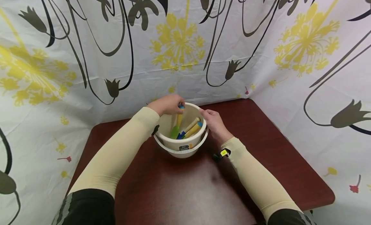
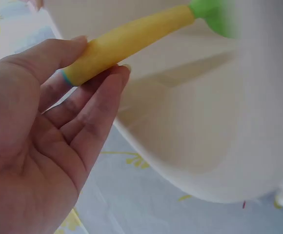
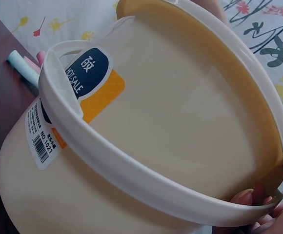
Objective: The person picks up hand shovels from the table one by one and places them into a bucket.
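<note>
A cream bucket (image 1: 173,143) leans inside a second pale bucket (image 1: 182,155) on the table. My left hand (image 1: 168,104) reaches over the far left rim and pinches the yellow handle end of a tool (image 2: 136,38). Its broad green head, like a small shovel's, points down into the inner bucket. Beside it in there lie more yellow-handled tools (image 1: 192,130) with blue and green parts. My right hand (image 1: 215,123) grips the right side of the inner bucket's rim, with fingertips (image 3: 244,197) between the two rims.
The dark red table (image 1: 174,192) extends around the buckets. Patterned white cloth (image 1: 179,80) hangs close behind and at both sides. In the right wrist view, a light blue rod-like thing (image 3: 23,69) and a pink one show past the outer bucket; what they are is unclear.
</note>
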A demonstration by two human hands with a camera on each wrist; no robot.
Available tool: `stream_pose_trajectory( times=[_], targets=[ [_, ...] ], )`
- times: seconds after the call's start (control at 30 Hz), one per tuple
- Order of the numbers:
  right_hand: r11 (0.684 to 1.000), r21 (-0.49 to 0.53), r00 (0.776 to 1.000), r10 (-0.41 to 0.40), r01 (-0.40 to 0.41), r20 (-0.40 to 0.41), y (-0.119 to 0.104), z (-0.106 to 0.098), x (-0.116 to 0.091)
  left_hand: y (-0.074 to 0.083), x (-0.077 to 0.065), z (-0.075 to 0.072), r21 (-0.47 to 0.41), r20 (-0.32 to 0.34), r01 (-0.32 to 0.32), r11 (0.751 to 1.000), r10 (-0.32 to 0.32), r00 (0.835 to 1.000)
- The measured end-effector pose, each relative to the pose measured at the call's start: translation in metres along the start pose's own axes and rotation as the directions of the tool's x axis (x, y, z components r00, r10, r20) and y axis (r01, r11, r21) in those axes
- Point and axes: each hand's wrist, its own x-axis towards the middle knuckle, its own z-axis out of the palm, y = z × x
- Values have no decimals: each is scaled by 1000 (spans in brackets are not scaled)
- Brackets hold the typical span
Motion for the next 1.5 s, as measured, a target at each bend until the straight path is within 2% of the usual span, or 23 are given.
stream_pose_trajectory(
  times=[0.17, 0.37, 0.47, 0.73, 0.87, 1.1, 1.3, 1.5],
  targets=[
    [1000, 18, 1000, 0, 0, -2, 0, -1, -1, 8, 9, -4, 44, 32, 1, 999, -3, 999],
    [1000, 5, 1000, -7, 7, 10, -1, -2, -2, 19, 18, -1, 99, 38, -27, 995, 23, 999],
    [1000, -5, 1000, -7, 7, 18, -2, -2, -2, 25, 21, -1, 105, 35, -19, 994, 15, 999],
    [999, -34, 1000, -2, 3, 14, -2, -3, -1, 29, 26, 3, 105, 34, 77, 992, -81, 996],
    [1000, -28, 1000, -1, 1, 11, -1, -2, -1, 30, 27, 4, 104, -2, 129, 986, -129, 992],
    [1000, -22, 1000, -1, 2, 7, -1, -2, -1, 33, 22, 6, 86, -57, 172, 981, -168, 984],
    [999, -33, 1000, 2, -2, 16, -1, -1, -1, 34, 19, 6, 85, -67, 201, 976, -196, 978],
    [1000, -24, 1000, -1, 2, 16, -1, -1, -1, 32, 19, 3, 77, -42, 221, 972, -218, 975]
  ],
)
